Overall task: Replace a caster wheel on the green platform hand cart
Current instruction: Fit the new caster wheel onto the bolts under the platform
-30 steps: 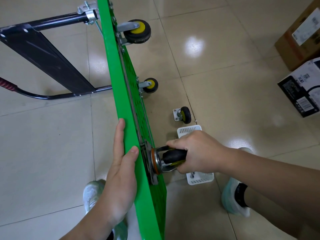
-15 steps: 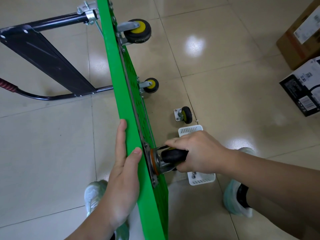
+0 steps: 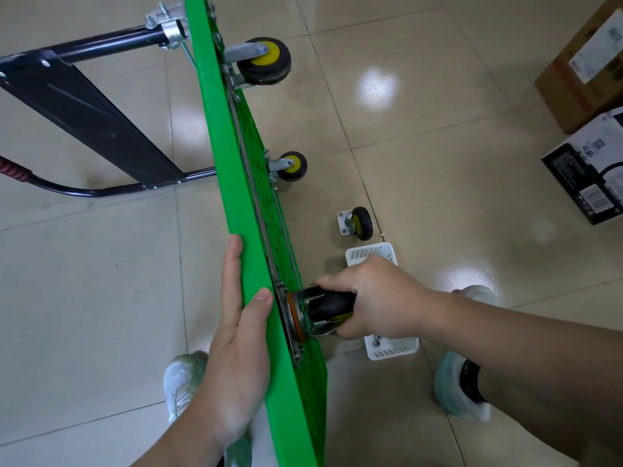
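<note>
Right hand (image 3: 377, 294) gripped a black-and-yellow caster wheel (image 3: 323, 310) against the upended green plastic cart deck (image 3: 256, 251), left hand (image 3: 241, 348) clasping its edge; seating step, seemingly; bolts needed next.

We note bare forearms, no sleeves; pale mesh shoes (image 3: 183, 382) on both feet; a black sock (image 3: 470, 382) at the right ankle.

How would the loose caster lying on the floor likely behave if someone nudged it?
The loose caster would probably scoot or pivot rather than roll freely: it lies on its side with its square mounting plate against the tile. The glossy floor looks slick, so it may slide easily. Its metal bracket and rubber wheel suggest it is stiff and fairly heavy for its size.
</note>
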A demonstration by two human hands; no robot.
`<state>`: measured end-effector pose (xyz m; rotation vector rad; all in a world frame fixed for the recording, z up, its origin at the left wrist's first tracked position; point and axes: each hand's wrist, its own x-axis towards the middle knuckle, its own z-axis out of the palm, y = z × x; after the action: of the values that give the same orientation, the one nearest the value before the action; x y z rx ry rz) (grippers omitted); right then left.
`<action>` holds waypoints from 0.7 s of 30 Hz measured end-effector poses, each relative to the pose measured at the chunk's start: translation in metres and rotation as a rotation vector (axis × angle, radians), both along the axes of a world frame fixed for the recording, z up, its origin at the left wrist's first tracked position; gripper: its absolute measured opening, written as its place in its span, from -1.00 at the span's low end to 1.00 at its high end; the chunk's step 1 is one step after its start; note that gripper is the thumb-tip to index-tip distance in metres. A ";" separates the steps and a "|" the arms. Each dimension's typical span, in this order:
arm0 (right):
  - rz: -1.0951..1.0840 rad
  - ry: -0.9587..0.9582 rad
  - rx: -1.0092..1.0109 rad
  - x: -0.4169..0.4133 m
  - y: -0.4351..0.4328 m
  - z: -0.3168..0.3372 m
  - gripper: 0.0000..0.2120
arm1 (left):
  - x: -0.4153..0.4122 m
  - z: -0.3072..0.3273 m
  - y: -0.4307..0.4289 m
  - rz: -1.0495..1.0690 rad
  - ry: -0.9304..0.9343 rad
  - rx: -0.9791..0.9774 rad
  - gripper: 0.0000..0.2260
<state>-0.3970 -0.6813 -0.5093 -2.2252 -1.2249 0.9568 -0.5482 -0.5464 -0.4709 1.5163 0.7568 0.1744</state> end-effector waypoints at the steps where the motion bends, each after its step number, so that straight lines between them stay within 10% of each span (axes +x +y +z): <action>1: 0.005 -0.009 0.004 0.000 0.000 0.001 -0.43 | 0.000 0.000 0.000 -0.003 0.005 0.003 -0.45; 21: 0.034 -0.028 0.040 -0.001 -0.005 0.002 -0.50 | -0.002 -0.005 0.007 -0.073 0.036 0.131 -0.42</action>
<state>-0.3976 -0.6866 -0.5072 -2.2000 -1.2863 0.9087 -0.5499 -0.5394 -0.4763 1.6722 0.7295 0.1446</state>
